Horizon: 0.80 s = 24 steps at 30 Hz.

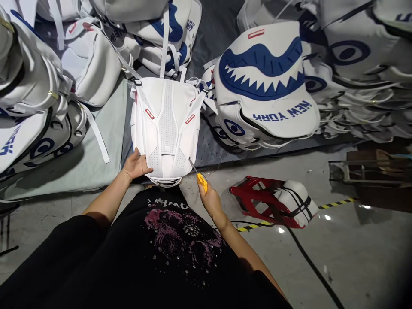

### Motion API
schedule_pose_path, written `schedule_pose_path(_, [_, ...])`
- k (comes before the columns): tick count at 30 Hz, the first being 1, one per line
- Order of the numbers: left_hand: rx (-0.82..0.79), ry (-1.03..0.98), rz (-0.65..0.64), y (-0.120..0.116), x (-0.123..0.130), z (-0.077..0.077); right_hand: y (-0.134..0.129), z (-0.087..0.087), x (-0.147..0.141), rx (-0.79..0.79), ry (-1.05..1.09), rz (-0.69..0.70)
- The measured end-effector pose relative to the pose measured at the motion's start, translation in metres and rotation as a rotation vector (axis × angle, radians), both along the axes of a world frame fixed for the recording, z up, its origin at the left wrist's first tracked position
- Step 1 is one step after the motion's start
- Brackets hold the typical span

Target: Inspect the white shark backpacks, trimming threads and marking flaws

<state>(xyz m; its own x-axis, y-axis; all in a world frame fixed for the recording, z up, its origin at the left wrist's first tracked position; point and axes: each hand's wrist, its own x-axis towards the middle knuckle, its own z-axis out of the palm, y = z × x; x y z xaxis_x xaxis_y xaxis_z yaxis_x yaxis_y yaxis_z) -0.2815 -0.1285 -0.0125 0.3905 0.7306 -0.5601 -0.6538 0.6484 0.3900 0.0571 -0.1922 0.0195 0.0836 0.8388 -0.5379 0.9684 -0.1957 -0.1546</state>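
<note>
A white backpack (pixel 185 96) lies back side up on the table edge in front of me, its straps pointing away. Its back panel has dotted mesh and two small red labels. My left hand (pixel 137 166) grips the lower left side, thumb over the panel and some fingers hidden by the bag. In my right hand (pixel 210 199) is a pair of scissors (pixel 202 180) with a yellow handle. Their thin metal tip touches the bag's lower right edge; whether the blades are apart I cannot tell.
Stacked white backpacks (pixel 264 77) with blue shark-mouth patches and "NEW YORK" lettering stand at right. More backpacks (pixel 28 86) pile up at left and behind. A red stool (pixel 257 197) with a white strapped pad is on the floor, near yellow-black tape (pixel 254 226) and a dark cable.
</note>
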Motion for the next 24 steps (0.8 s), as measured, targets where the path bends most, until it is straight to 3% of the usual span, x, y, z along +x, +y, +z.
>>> schedule_pose_path(7, [-0.052, 0.017, 0.011, 0.0, -0.006, -0.002, -0.012, 0.001, -0.003, -0.029, 0.035, -0.042])
schedule_pose_path(15, [-0.105, -0.021, 0.097, 0.009, 0.01, 0.003, -0.002, -0.006, -0.016, -0.068, 0.054, -0.077])
schedule_pose_path(20, [-0.087, -0.101, 0.089, 0.008, 0.008, 0.003, -0.045, 0.018, 0.0, -0.095, 0.062, -0.081])
schedule_pose_path(24, [-0.096, -0.062, 0.086, 0.008, 0.005, 0.001, -0.077, 0.035, 0.002, -0.207, 0.071, -0.045])
